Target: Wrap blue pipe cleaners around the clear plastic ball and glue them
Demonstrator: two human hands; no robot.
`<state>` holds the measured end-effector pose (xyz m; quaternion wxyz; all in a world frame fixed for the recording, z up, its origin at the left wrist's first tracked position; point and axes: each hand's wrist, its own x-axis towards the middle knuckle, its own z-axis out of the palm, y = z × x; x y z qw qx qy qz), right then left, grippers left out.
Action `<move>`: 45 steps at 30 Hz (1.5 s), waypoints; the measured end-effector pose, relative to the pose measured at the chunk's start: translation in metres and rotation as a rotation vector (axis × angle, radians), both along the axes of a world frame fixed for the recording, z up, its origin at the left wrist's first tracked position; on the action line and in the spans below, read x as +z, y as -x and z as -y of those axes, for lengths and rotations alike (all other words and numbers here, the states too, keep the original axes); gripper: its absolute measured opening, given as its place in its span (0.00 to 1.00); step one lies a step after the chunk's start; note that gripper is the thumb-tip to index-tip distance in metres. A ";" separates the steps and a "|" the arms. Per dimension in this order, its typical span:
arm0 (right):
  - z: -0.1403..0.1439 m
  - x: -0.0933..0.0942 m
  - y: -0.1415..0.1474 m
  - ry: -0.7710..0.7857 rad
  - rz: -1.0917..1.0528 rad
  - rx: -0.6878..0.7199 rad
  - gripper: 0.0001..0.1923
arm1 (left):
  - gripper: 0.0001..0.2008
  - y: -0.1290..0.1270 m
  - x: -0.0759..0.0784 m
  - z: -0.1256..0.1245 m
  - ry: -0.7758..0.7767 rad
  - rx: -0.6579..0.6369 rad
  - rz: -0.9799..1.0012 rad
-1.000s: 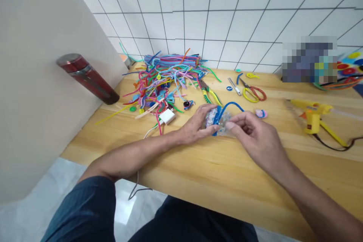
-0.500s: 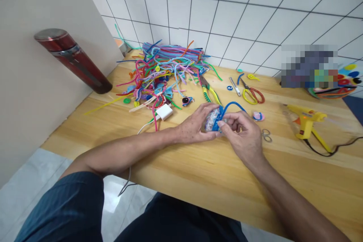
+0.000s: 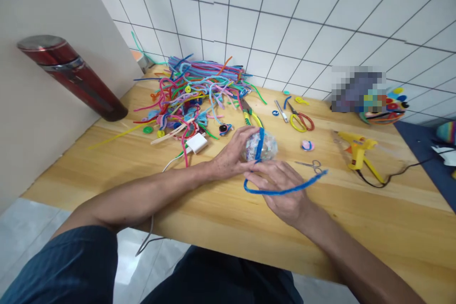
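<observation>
My left hand (image 3: 232, 156) is closed around the left side of a clear round ball (image 3: 269, 147) with pale, glittery filling. A blue pipe cleaner (image 3: 285, 192) runs as a band over the ball, and its loose end curves out across the back of my right hand (image 3: 281, 175). The fingers of that hand are bent and pinch the pipe cleaner at the ball's lower edge; their tips are partly hidden. Just right of the ball lie small metal scissors (image 3: 315, 166).
Behind are piled colourful pipe cleaners (image 3: 210, 73), pliers (image 3: 254, 116) and red-yellow scissors (image 3: 302, 121). A white charger (image 3: 196, 143) lies left of my hands. On the right stands a yellow glue gun (image 3: 358, 149) with its cord. A red thermos (image 3: 81, 80) stands at the left.
The ball has turned, so more of its clear side shows. My right hand has moved down and left under it, and the pipe cleaner's loose end now sweeps rightward across that hand.
</observation>
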<state>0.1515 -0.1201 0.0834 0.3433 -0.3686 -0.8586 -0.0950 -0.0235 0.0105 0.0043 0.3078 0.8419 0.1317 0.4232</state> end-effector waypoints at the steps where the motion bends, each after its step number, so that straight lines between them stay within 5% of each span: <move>1: 0.004 0.001 -0.002 -0.020 0.013 0.003 0.14 | 0.42 0.000 0.000 0.000 -0.010 0.012 -0.009; 5: 0.023 -0.004 -0.031 -0.005 -0.051 -0.090 0.16 | 0.42 0.001 0.002 0.004 -0.030 0.029 -0.057; 7: 0.031 -0.011 -0.063 0.068 -0.157 -0.282 0.13 | 0.43 0.001 0.003 0.006 -0.038 0.040 -0.059; 9: 0.036 -0.020 -0.104 0.135 -0.377 -0.622 0.05 | 0.43 0.001 0.003 0.007 -0.035 0.048 -0.065; 12: 0.033 -0.033 -0.172 0.162 -0.793 -1.052 0.18 | 0.43 0.001 0.004 0.008 -0.032 0.055 -0.084; 17: 0.007 -0.042 -0.242 0.373 -0.744 -1.277 0.29 | 0.43 0.001 0.005 0.007 -0.045 0.055 -0.092; 24: -0.029 -0.029 -0.245 0.578 -0.681 -1.235 0.16 | 0.42 -0.001 0.005 0.004 -0.018 0.028 -0.070; 29: -0.004 -0.006 -0.207 0.637 -0.714 -0.905 0.23 | 0.42 -0.003 0.002 -0.001 0.079 0.064 -0.048; 36: 0.030 0.020 -0.125 0.703 -0.308 -0.366 0.07 | 0.42 -0.002 0.000 -0.003 0.080 0.068 -0.048; 45: 0.009 0.023 -0.095 0.571 -0.089 -0.222 0.07 | 0.42 -0.002 0.002 -0.003 0.070 0.070 -0.048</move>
